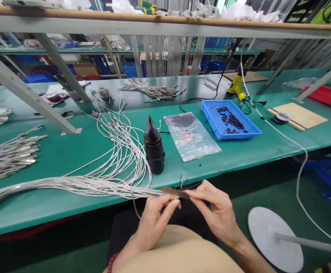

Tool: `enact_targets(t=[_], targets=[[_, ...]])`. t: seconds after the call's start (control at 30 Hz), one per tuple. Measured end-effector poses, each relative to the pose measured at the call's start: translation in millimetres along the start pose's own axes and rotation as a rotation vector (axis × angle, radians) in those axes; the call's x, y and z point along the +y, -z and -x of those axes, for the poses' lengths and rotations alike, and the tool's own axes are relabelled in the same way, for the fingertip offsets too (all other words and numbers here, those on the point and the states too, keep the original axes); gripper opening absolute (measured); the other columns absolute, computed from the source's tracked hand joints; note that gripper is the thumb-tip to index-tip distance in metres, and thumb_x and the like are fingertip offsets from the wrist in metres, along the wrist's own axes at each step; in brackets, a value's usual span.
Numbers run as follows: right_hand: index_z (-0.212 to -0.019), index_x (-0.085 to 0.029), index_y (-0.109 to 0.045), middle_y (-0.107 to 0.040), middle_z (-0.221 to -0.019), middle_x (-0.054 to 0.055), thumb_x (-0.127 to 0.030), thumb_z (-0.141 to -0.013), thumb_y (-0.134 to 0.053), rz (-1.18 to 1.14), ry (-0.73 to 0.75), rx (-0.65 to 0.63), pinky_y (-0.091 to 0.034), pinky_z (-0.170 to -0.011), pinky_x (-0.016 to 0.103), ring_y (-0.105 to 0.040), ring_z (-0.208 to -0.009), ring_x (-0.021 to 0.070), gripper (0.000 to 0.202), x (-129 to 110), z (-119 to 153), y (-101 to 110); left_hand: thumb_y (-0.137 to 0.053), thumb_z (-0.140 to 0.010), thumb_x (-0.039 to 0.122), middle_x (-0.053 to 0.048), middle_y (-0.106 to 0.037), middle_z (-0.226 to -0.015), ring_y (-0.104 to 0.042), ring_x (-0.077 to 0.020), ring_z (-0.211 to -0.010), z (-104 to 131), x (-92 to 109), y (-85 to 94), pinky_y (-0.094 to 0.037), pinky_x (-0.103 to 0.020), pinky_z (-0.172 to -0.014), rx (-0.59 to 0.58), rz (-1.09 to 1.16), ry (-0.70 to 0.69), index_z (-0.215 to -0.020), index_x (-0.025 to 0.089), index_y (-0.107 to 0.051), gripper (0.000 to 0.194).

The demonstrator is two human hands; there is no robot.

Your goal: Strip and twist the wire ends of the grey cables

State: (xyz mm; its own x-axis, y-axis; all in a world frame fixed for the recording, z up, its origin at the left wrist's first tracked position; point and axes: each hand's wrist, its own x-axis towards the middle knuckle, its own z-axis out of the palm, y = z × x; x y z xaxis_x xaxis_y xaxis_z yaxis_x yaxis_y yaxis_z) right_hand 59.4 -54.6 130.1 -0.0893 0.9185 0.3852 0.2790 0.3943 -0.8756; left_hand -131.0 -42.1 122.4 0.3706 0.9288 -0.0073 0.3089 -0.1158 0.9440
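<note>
Close to the table's front edge, my left hand (156, 216) is closed in a pinch around the end of a cable. Thin wires (182, 182) of several colours stick up just beyond the fingers. My right hand (215, 206) pinches one end of a flat brown strip (172, 192), which lies across the cable end above my left thumb. I cannot make out what the strip is made of. A large bundle of white cables (77, 185) runs from the left to my hands. Behind them a black pointed cylinder (153, 148) stands upright.
A clear plastic bag (192, 140) lies beside a blue tray (252, 131) with small black pieces. Further back are a yellow heat gun (236, 86), a wooden board (308, 117) and a red tray (329, 99). Metal posts (54, 83) carry an overhead shelf. A white cord hangs at right.
</note>
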Motion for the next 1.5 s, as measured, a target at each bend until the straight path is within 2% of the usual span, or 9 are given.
enact_targets(t=[0.17, 0.3, 0.43, 0.53, 0.63, 0.73, 0.83, 1.0, 1.5], targets=[[-0.102, -0.024, -0.075, -0.06, -0.076, 0.002, -0.02, -0.093, -0.06, -0.057, -0.113, -0.094, -0.047, -0.064, 0.027, -0.057, -0.07, 0.0141, 0.019, 0.3, -4.1, 8.7, -0.049, -0.095, 0.033, -0.001, -0.058, -0.066, -0.05, -0.0148, -0.064, -0.6, -3.2, 0.2, -0.037, -0.025, -0.064, -0.012, -0.039, 0.016, -0.078, 0.015, -0.069, 0.031], [-0.093, -0.022, -0.077, -0.063, -0.076, 0.004, -0.034, -0.09, -0.065, -0.344, -0.261, -0.243, -0.048, -0.063, 0.027, -0.058, -0.07, 0.0152, 0.017, 3.6, -4.1, 14.9, -0.048, -0.095, 0.033, 0.0, -0.053, -0.065, -0.046, -0.0131, -0.062, -3.6, -2.1, 0.6, -0.034, -0.024, -0.06, -0.025, 0.049, 0.02, -0.072, 0.016, -0.062, 0.032], [-0.103, -0.028, -0.075, -0.07, -0.09, 0.004, -0.032, -0.087, -0.069, -0.495, -0.303, -0.064, -0.052, -0.073, 0.028, -0.063, -0.08, 0.0166, 0.018, 8.6, -1.6, 10.7, -0.046, -0.097, 0.04, 0.007, -0.035, -0.053, -0.032, -0.0088, -0.049, -5.2, 1.6, -1.0, -0.025, -0.021, -0.048, -0.031, 0.243, 0.125, -0.076, 0.016, -0.056, 0.034], [-0.104, -0.028, -0.074, -0.066, -0.085, 0.003, -0.022, -0.088, -0.067, -0.323, -0.216, 0.049, -0.05, -0.068, 0.028, -0.06, -0.077, 0.0158, 0.018, 7.5, -0.8, 4.9, -0.046, -0.097, 0.044, 0.01, -0.029, -0.049, -0.028, -0.0071, -0.045, -4.0, 2.7, -3.1, -0.021, -0.02, -0.045, -0.055, 0.336, 0.172, -0.079, 0.015, -0.055, 0.035], [-0.106, -0.027, -0.073, -0.063, -0.079, 0.002, -0.009, -0.088, -0.063, -0.049, 0.001, 0.115, -0.048, -0.064, 0.03, -0.057, -0.073, 0.0163, 0.028, 3.3, 1.7, -0.4, -0.047, -0.097, 0.044, 0.009, -0.03, -0.049, -0.028, -0.0063, -0.044, -2.6, 1.4, -5.2, -0.02, -0.02, -0.044, -0.046, 0.355, 0.149, -0.078, 0.015, -0.054, 0.036], [-0.118, -0.029, -0.069, -0.066, -0.083, 0.004, 0.001, -0.086, -0.06, 0.175, 0.209, 0.13, -0.047, -0.064, 0.032, -0.057, -0.074, 0.0177, 0.045, 1.6, 5.8, -4.2, -0.048, -0.096, 0.045, 0.01, -0.029, -0.049, -0.027, -0.006, -0.043, -1.8, -1.3, -6.9, -0.018, -0.02, -0.044, -0.037, 0.39, 0.129, -0.078, 0.015, -0.055, 0.036], [-0.125, -0.031, -0.065, -0.067, -0.083, 0.005, 0.004, -0.083, -0.06, 0.305, 0.324, 0.115, -0.043, -0.063, 0.034, -0.054, -0.071, 0.0178, 0.054, 4.0, 8.4, -5.8, -0.049, -0.096, 0.045, 0.009, -0.031, -0.051, -0.028, -0.006, -0.044, -1.4, -2.0, -7.3, -0.02, -0.021, -0.045, -0.024, 0.416, 0.085, -0.078, 0.014, -0.056, 0.036], [-0.127, -0.033, -0.063, -0.069, -0.085, 0.004, 0.004, -0.084, -0.059, 0.404, 0.354, 0.091, -0.039, -0.066, 0.035, -0.053, -0.07, 0.0171, 0.057, 7.9, 8.4, -5.3, -0.045, -0.098, 0.042, 0.008, -0.034, -0.051, -0.03, -0.0064, -0.045, -0.8, 1.1, -5.8, -0.025, -0.021, -0.047, -0.035, 0.398, 0.044, -0.079, 0.014, -0.055, 0.036], [-0.124, -0.028, -0.065, -0.067, -0.086, 0.005, 0.007, -0.083, -0.059, 0.395, 0.355, 0.061, -0.037, -0.067, 0.035, -0.052, -0.073, 0.0179, 0.055, 6.2, 9.1, -3.0, -0.041, -0.1, 0.04, 0.008, -0.036, -0.053, -0.033, -0.0075, -0.047, 1.7, -2.5, -6.4, -0.03, -0.022, -0.051, -0.023, 0.313, 0.019, -0.084, 0.013, -0.057, 0.035]])
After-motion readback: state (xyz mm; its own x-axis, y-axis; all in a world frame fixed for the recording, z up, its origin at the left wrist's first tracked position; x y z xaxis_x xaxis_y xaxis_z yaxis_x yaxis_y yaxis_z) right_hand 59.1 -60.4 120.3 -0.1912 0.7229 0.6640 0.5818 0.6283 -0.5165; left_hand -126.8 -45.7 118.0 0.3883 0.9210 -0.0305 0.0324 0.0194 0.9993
